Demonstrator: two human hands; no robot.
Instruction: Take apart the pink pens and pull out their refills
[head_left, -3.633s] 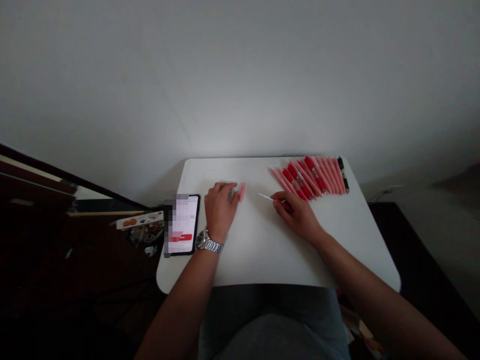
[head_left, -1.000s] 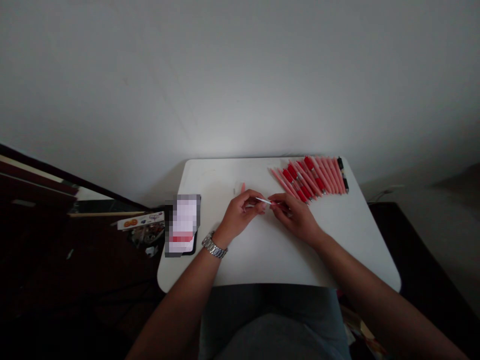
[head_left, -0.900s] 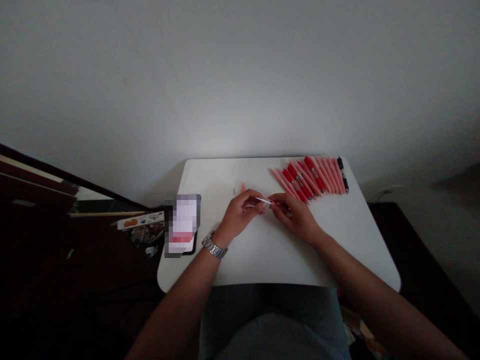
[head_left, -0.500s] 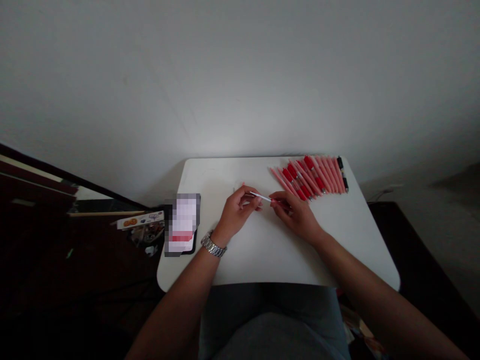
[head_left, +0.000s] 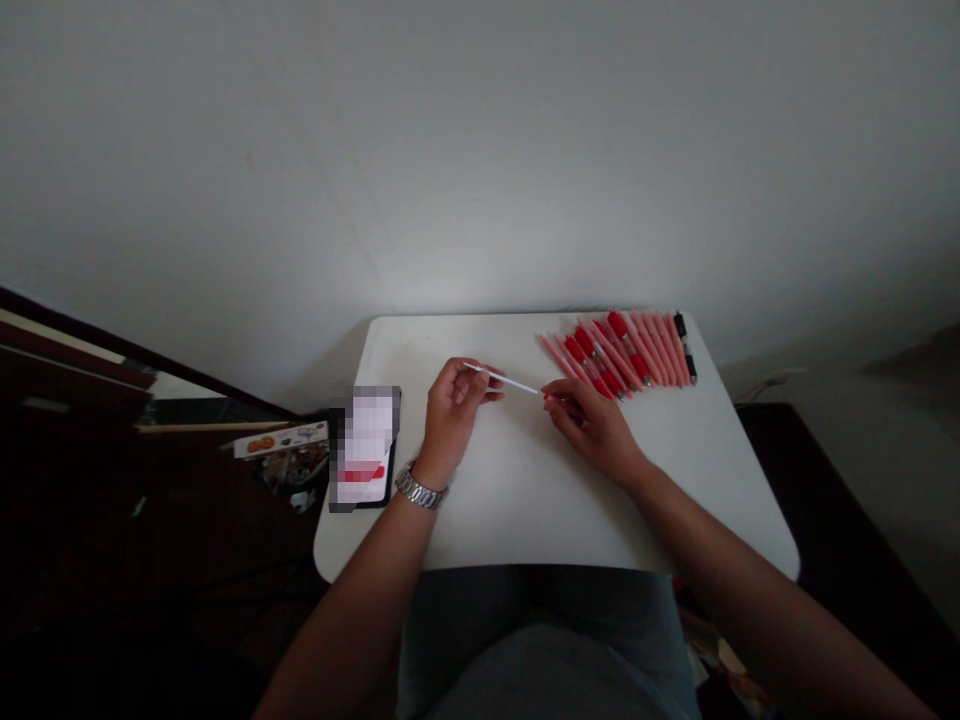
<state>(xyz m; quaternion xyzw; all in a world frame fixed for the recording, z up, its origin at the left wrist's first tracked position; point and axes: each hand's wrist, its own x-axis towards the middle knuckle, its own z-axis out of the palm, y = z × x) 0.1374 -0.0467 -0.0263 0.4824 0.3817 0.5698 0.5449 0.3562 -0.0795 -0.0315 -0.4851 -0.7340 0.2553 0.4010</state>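
Observation:
My left hand [head_left: 452, 408], with a metal watch on its wrist, pinches a thin white pen refill [head_left: 517, 384] between thumb and fingers. The refill slants down to the right, and its far end is at the fingertips of my right hand [head_left: 596, 430]. That hand is closed around a red pen barrel [head_left: 553, 399], mostly hidden by the fingers. Whether the refill's tip is still inside the barrel I cannot tell. Just beyond my right hand lies a row of pink and red pens [head_left: 637, 350], with a black pen [head_left: 685, 350] at its right end.
A phone [head_left: 367, 440] with a blurred screen lies at the left edge of the white table [head_left: 525, 490]. A grey wall [head_left: 480, 180] rises behind the table. Small clutter [head_left: 292, 465] is on the left, below table height.
My left hand has moved left with the refill, so a longer stretch of it shows between the hands. My right hand has stayed nearly in place.

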